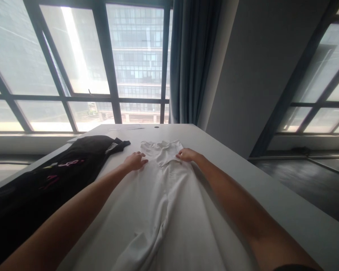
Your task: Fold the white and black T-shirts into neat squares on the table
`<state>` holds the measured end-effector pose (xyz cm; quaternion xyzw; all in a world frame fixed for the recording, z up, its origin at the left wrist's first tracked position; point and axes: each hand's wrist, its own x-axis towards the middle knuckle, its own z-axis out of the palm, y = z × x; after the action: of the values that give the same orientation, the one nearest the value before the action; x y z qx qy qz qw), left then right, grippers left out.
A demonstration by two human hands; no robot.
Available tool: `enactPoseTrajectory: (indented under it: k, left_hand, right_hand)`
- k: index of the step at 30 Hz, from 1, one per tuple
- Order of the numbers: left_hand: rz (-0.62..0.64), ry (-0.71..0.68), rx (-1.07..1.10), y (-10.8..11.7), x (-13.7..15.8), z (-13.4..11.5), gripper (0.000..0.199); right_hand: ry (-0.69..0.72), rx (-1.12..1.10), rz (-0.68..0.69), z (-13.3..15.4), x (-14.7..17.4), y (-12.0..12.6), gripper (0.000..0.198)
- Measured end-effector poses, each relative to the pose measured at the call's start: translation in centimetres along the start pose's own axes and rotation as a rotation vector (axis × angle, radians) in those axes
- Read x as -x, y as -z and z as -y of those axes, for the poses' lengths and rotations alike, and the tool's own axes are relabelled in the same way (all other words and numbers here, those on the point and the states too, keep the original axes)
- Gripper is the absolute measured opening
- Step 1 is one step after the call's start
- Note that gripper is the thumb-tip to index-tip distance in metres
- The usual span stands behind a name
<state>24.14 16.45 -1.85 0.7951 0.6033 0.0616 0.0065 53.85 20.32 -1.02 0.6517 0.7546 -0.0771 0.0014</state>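
Observation:
A white garment, apparently trousers (158, 188), lies lengthwise in front of me, its gathered far edge flat and wrinkled. Folds and a central seam run down it toward me. At its upper left edge rests my left hand (135, 161), thumb and fingers apart on the cloth. My right hand (185, 154) pinches the upper right edge between thumb and fingers. To the left lies a black garment (73, 158) with pink and yellowish markings, partly covered by my left forearm.
Both garments lie on a white table (231, 165). Toward its far end are a small dark round spot (156, 127) and a thin flat item (135, 128). Behind stand large windows (138, 56), a blue-grey curtain (189, 64) and a slanting grey column (254, 67).

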Motion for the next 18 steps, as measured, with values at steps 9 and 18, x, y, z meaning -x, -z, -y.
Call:
enactPoseTrajectory:
  k: [9, 18]
  left_hand:
    - [-0.045, 0.170, 0.056, -3.5, -12.4, 1.4, 0.062]
    - [-0.061, 0.155, 0.073, -4.3, -19.8, 4.6, 0.050]
  right_hand:
    - [-0.102, -0.517, -0.179, -0.3, -6.9, -2.0, 0.060]
    - [-0.055, -0.561, -0.352, -1.5, -9.8, -4.3, 0.032]
